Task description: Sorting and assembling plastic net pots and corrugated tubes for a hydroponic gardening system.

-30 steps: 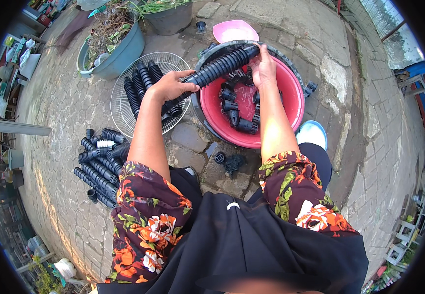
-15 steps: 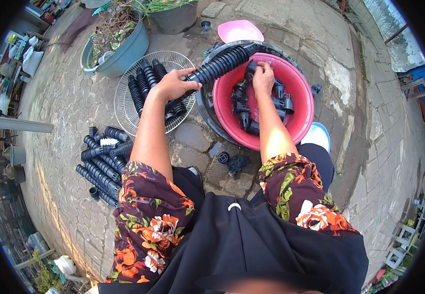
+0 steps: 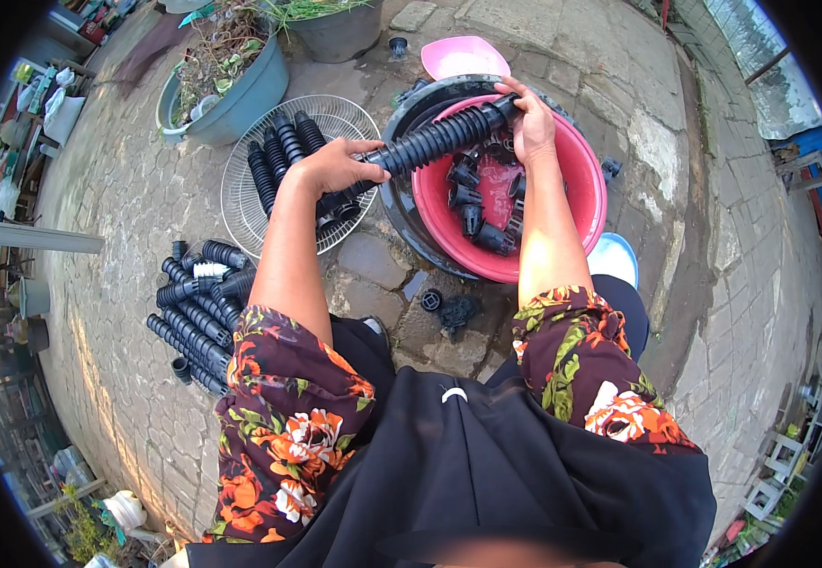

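**Ribbed tube held across basin, both hands engaged**

Head view. The left hand [image 3: 335,166] is clenched around the lower end of a black ribbed tube [image 3: 430,142]; the right hand [image 3: 532,121] grasps the tube's upper end. The tube spans between the two grips, lying tilted above the near rim of a red basin [image 3: 581,213].

Containers: the red basin sits directly beneath the right grip, nested in a dark outer tub [image 3: 402,204]. It holds wet short black fittings [image 3: 473,204]; about seven are visible, exact count uncertain. Under the left grip lies one round white wire grille [image 3: 250,199], carrying at least four black tubes [image 3: 278,156]. Beyond the right grip rests one pink scoop [image 3: 463,57]. Left of the grille stands one grey-blue planter [image 3: 241,99] with dry plants.

On the paving below the left grip, a pile of black tubes [image 3: 198,312], roughly ten.
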The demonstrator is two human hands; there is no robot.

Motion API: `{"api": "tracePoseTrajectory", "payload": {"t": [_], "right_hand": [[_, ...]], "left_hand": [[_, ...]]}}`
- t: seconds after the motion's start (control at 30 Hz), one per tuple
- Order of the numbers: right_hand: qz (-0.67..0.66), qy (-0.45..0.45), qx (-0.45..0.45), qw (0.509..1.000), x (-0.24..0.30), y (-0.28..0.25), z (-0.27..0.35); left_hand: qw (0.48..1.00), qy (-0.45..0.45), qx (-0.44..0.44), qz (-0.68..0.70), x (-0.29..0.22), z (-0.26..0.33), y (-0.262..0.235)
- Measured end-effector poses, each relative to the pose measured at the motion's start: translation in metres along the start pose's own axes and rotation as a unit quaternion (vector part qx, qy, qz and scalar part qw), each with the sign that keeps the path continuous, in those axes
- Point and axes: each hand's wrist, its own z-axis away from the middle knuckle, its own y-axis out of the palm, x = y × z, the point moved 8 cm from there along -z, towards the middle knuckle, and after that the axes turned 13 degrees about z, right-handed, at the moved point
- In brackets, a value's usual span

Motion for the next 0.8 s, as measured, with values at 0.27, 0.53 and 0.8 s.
{"api": "tracePoseTrajectory", "payload": {"t": [0.27,0.53,0.8], "right_hand": [[0.024,0.064,0.105,0.992,0.018,0.069,0.010],[0.079,0.079,0.116,0.987,0.005,0.152,0.045],[0.151,0.202,0.408,0.878,-0.068,0.319,0.197]], "left_hand": [[0.988,0.010,-0.087,0.128,0.019,0.024,-0.033],[0.921,-0.057,-0.195,0.332,0.100,0.073,-0.093],[0.790,-0.083,-0.323,0.515,0.211,0.092,-0.110]]}}
